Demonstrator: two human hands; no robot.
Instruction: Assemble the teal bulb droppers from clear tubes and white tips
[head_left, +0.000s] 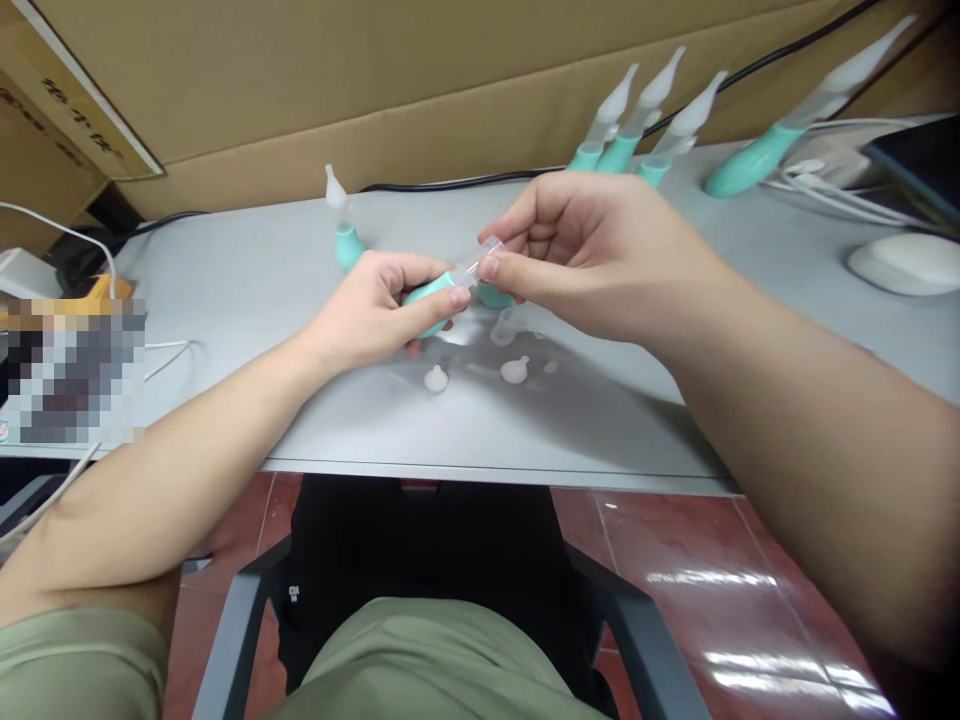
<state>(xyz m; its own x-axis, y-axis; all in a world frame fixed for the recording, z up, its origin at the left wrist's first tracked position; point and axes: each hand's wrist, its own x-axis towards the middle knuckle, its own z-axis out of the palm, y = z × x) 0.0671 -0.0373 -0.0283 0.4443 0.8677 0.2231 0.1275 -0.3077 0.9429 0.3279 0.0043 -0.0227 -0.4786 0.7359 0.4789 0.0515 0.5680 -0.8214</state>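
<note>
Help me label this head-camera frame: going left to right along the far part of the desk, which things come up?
White power strip → lone upright teal aspirator → row of three teal aspirators → larger teal aspirator lying tilted → white mouse.

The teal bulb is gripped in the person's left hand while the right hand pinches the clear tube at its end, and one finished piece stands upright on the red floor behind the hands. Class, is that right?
Not quite. In the head view the upright finished piece stands on the grey table, not the floor. The rest holds: the left hand grips the teal bulb and the right hand pinches the clear tube.
</note>
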